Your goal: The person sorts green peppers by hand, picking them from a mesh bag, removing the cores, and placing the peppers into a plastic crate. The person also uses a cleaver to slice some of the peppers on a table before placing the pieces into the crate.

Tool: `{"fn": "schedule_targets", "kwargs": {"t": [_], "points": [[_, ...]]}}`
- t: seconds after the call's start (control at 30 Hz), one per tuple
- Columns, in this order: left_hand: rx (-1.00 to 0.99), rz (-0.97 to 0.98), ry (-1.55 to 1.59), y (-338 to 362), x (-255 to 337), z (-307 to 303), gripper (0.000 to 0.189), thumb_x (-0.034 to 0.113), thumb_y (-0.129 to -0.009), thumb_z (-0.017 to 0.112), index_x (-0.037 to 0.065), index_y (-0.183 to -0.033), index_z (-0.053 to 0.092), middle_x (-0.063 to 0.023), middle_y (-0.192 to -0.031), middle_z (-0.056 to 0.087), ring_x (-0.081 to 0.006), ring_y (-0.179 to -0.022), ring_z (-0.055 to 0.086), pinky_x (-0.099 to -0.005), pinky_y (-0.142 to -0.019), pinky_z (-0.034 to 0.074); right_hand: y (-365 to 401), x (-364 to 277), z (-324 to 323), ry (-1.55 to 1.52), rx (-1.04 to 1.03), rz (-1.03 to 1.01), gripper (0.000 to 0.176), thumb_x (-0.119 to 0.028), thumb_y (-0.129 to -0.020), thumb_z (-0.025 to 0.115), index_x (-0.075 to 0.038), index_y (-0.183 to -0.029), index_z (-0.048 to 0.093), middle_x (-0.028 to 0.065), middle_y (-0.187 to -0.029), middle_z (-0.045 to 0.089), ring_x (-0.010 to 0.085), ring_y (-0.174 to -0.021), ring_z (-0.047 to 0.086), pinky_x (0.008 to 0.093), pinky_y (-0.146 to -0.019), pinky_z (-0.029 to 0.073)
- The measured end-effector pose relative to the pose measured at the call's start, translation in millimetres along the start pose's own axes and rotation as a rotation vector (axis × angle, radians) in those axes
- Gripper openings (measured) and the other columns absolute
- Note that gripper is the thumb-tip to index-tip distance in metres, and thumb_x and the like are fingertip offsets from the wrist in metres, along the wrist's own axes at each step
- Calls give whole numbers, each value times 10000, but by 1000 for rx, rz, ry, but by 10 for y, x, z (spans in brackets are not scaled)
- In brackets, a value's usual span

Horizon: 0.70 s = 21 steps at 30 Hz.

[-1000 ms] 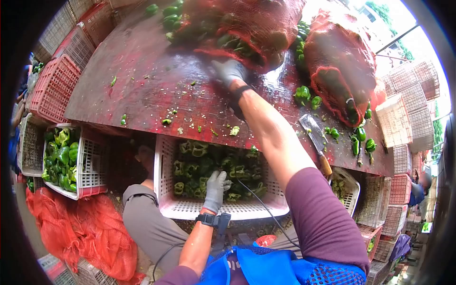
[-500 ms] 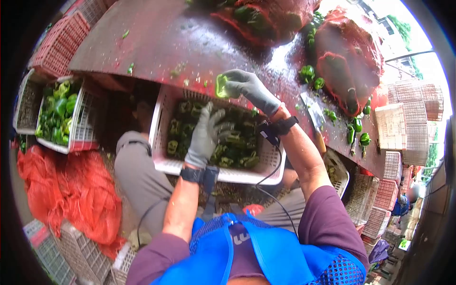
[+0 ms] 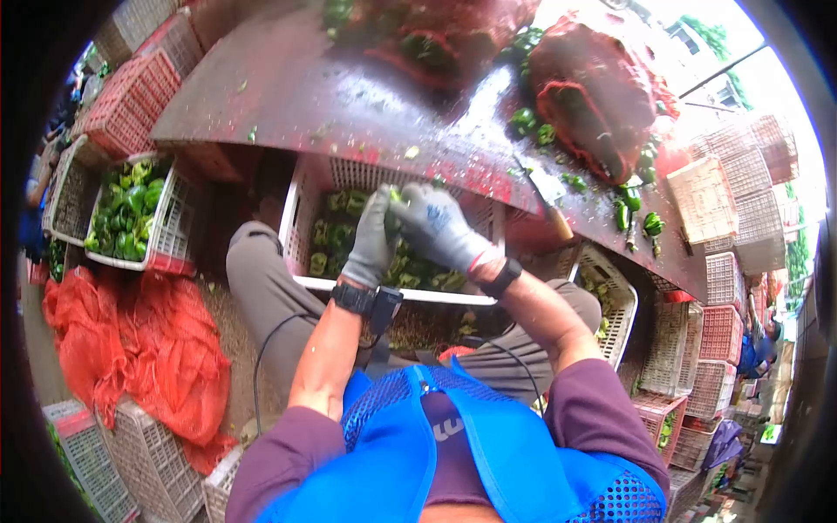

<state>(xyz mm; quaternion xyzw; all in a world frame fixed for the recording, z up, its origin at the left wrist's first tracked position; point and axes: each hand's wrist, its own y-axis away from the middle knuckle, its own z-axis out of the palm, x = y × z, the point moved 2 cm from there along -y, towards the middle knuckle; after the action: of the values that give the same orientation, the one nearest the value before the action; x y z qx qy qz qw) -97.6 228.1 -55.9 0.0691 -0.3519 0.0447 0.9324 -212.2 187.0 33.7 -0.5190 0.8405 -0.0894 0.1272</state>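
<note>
My left hand (image 3: pixel 371 240), in a grey glove, is closed over the white crate (image 3: pixel 301 209) of green peppers (image 3: pixel 327 240). My right hand (image 3: pixel 433 228), also gloved, meets it at the fingertips. A bit of light green pepper (image 3: pixel 396 195) shows between the two hands, with the fingers of both pressed round it. The crate stands below the table's edge, between my knees. On the table (image 3: pixel 288 96), to the right, lies a knife (image 3: pixel 547 185) with a wooden handle.
Red mesh sacks (image 3: pixel 593 96) of peppers lie on the table. Another crate of peppers (image 3: pixel 131 209) is at the left, above red netting (image 3: pixel 148 349). A crate (image 3: pixel 621 301) stands by my right knee, and stacked crates (image 3: pixel 737 192) rise at the far right.
My right hand has come down from above the table to meet my left hand over the crate. My left hand's spread fingers have closed. The view has shifted slightly.
</note>
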Motion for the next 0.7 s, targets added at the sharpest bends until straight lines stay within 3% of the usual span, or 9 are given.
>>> {"fn": "schedule_targets", "kwargs": {"t": [0.1,0.13,0.23,0.37,0.5,0.7], "points": [[-131,-61,-143,169,166,106,404,424,-1044,467,92,-1236,591,-14,-1118,630,-115,-1016,598,-308,-908,472,169,-88,-178,-249,23,75,423,-150,-724,761,-79,-1105,592,153,-978,579,364,-870,621,438,-734,531],[-126,-68,-39,234,271,243,448,380,-1028,522,21,-1297,536,-21,-1069,614,-90,-904,571,-259,-797,478,217,-82,-177,-379,80,66,405,-161,-730,774,-53,-1079,600,162,-1007,577,352,-899,622,409,-769,529],[-227,-6,-115,252,379,380,388,350,-1018,546,30,-1234,585,-19,-1053,620,-86,-913,569,-258,-803,475,247,-104,-295,-638,40,266,379,-155,-744,754,-40,-1077,613,164,-1016,578,328,-923,620,398,-799,520],[-51,120,-198,166,247,338,257,278,-1009,536,49,-1071,637,3,-933,617,-80,-840,560,-262,-770,468,303,-150,-300,-602,71,329,357,-228,-775,725,-56,-1070,622,173,-994,580,351,-910,630,418,-819,513],[49,-22,146,113,74,355,221,297,-987,541,101,-939,632,-4,-865,633,-115,-817,608,-277,-763,505,330,-117,-232,-513,62,291,333,-219,-808,696,-69,-1092,609,169,-978,591,372,-921,626,442,-812,510],[153,-88,140,72,33,305,219,293,-948,594,78,-965,630,-29,-879,619,-146,-824,601,-300,-766,505,343,-147,-264,-271,6,208,275,-195,-809,662,-53,-1022,562,161,-977,615,381,-898,633,459,-768,518]]}}
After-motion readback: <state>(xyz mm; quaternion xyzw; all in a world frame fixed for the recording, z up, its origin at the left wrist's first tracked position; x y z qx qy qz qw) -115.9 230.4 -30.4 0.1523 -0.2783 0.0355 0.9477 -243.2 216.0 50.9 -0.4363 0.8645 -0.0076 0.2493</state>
